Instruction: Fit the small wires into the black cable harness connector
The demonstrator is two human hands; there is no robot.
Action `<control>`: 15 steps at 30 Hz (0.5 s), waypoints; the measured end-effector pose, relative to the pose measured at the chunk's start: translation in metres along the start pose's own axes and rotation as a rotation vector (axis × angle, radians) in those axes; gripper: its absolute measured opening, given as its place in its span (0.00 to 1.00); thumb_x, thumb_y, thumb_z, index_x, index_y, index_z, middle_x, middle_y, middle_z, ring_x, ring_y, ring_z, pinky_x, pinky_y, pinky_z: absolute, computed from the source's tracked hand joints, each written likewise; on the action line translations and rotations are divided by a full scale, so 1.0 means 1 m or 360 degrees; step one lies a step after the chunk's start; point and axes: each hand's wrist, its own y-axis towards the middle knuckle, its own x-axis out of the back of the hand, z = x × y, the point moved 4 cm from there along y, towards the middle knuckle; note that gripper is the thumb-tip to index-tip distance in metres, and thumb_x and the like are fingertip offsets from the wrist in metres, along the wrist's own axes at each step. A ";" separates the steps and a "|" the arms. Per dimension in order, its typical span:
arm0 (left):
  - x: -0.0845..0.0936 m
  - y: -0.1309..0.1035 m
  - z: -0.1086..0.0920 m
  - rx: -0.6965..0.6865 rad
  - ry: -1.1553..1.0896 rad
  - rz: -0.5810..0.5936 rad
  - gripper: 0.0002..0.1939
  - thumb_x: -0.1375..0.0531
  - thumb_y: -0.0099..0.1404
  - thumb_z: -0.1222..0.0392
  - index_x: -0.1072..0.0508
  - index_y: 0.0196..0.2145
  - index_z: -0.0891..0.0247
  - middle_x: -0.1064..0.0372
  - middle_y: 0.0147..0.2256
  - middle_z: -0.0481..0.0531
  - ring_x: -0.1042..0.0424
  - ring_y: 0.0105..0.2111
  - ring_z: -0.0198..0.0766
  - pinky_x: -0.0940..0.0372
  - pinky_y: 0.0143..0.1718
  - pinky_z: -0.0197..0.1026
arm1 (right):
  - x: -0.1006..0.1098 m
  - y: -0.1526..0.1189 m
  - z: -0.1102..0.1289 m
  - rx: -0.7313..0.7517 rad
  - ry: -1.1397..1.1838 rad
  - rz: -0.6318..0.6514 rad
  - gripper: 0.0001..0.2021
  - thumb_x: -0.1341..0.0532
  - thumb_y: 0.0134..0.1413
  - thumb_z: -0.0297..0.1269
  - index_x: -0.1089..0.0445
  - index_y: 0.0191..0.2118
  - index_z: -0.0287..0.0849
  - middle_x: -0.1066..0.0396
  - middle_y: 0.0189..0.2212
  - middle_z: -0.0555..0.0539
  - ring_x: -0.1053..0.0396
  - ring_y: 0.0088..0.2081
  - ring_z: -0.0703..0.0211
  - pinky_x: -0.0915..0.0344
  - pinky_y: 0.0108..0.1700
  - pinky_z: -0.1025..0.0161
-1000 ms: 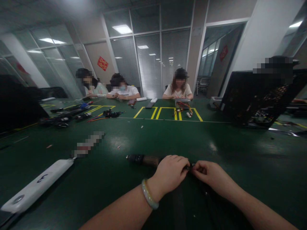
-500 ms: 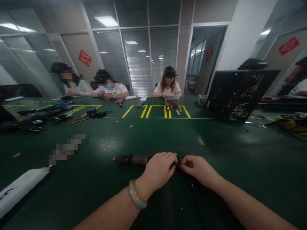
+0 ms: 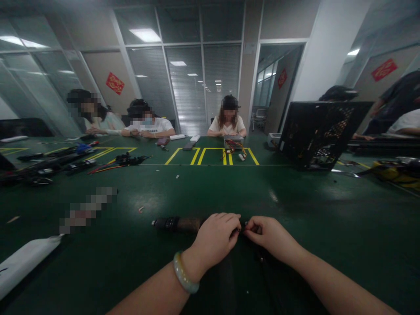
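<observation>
Two hands: left hand point(image 3: 215, 240) grips dark tool point(image 3: 187, 225); right hand point(image 3: 274, 238) pinched narrow, contents unclear.
Black case point(image 3: 305, 131): partly hides a person point(image 3: 339, 92).

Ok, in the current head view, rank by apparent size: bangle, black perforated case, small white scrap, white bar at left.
1. Black perforated case
2. White bar, visible part only; the frame cuts it off
3. Bangle
4. White scrap

The computer case point(image 3: 326, 135) is black; left of it, yellow outlines point(image 3: 253, 156) mark the dark green tabletop point(image 3: 210, 188); farther left, a red sign point(image 3: 114, 83) bears gold characters
</observation>
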 end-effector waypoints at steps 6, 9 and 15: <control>0.000 -0.001 0.002 0.0103 0.0010 -0.0026 0.09 0.38 0.62 0.64 0.33 0.40 0.59 0.32 0.50 0.49 0.32 0.49 0.42 0.37 0.50 0.47 | -0.003 0.001 -0.004 0.0003 0.0076 0.0024 0.06 0.39 0.57 0.38 0.27 0.33 0.42 0.26 0.27 0.52 0.30 0.28 0.62 0.40 0.28 0.70; 0.001 0.000 0.001 0.0093 -0.0003 -0.0015 0.07 0.39 0.62 0.65 0.32 0.38 0.59 0.31 0.50 0.49 0.32 0.48 0.42 0.37 0.50 0.48 | -0.003 0.001 -0.005 0.0001 0.0091 0.0031 0.06 0.39 0.56 0.38 0.27 0.34 0.43 0.26 0.27 0.52 0.30 0.28 0.62 0.39 0.28 0.70; 0.002 0.000 0.000 0.0042 -0.0022 -0.0020 0.08 0.41 0.62 0.66 0.32 0.39 0.59 0.33 0.52 0.51 0.32 0.50 0.43 0.37 0.51 0.50 | 0.000 -0.001 0.002 -0.0005 0.0048 0.0009 0.06 0.39 0.56 0.38 0.26 0.33 0.42 0.26 0.27 0.52 0.30 0.28 0.61 0.40 0.28 0.69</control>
